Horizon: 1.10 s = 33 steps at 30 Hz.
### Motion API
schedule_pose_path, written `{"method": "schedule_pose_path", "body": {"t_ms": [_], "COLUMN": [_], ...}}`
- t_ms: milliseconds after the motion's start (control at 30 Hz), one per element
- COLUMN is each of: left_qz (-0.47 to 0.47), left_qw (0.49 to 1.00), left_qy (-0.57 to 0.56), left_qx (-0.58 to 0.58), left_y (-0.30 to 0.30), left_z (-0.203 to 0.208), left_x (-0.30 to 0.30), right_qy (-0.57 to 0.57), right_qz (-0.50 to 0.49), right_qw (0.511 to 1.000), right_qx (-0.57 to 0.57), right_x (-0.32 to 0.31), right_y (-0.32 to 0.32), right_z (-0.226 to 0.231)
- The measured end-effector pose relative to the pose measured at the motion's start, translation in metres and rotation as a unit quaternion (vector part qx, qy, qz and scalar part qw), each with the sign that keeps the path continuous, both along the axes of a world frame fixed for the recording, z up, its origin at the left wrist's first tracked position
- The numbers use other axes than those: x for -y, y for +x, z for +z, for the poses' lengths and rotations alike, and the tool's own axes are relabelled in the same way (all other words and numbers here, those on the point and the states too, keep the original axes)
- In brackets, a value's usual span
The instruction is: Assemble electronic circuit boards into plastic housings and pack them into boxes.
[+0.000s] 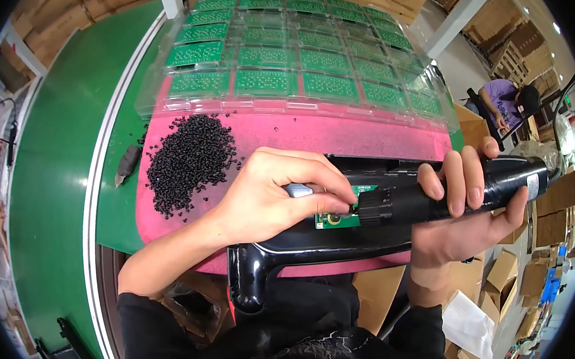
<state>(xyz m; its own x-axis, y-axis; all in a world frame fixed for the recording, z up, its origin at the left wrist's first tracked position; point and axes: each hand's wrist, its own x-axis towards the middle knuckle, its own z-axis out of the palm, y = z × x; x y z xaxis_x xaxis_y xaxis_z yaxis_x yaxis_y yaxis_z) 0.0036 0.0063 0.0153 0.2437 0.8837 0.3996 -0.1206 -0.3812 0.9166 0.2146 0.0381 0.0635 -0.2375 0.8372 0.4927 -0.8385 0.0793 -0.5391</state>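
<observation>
My right hand [466, 200] is wrapped round a black electric screwdriver [402, 200], which lies level with its ribbed nose pointing left. Right at that nose, my left hand [289, 196] has thumb and forefinger pinched together; what sits between the fingertips is too small to make out. A grey-blue piece [297, 190] shows between the left fingers. Under both hands is a black plastic housing [332, 246] with a rounded handle-like end at the lower left. Inside it sits a green circuit board [340, 221], partly covered by the fingers and the screwdriver.
A heap of tiny black screws [189, 156] lies on the pink mat [284, 130]. Behind stand clear plastic trays [229, 103] of green circuit boards [264, 82]. A dark lump [127, 165] rests left. Another person [505, 101] sits far right, near cardboard boxes [559, 204].
</observation>
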Motion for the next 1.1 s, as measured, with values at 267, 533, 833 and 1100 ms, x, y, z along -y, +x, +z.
{"method": "schedule_pose_path", "body": {"t_ms": [267, 533, 833, 1100], "left_qz": [0.022, -0.016, -0.033, -0.017], "left_qw": [0.995, 0.995, 0.994, 0.991], "left_qy": [-0.077, -0.081, -0.068, -0.015], "left_qx": [0.051, -0.056, -0.074, -0.135], "left_y": [0.002, 0.003, 0.0, -0.002], "left_z": [0.002, -0.001, -0.001, -0.001], "left_x": [0.005, 0.002, 0.002, 0.001], "right_qy": [0.054, 0.109, 0.141, 0.164], "right_qz": [-0.042, -0.069, -0.112, -0.131], "right_qw": [0.997, 0.992, 0.983, 0.977], "right_qx": [0.021, 0.016, 0.04, 0.043], "right_x": [0.017, 0.021, 0.025, 0.026], "right_y": [0.008, 0.016, 0.008, 0.004], "right_z": [0.01, 0.019, 0.007, 0.002]}}
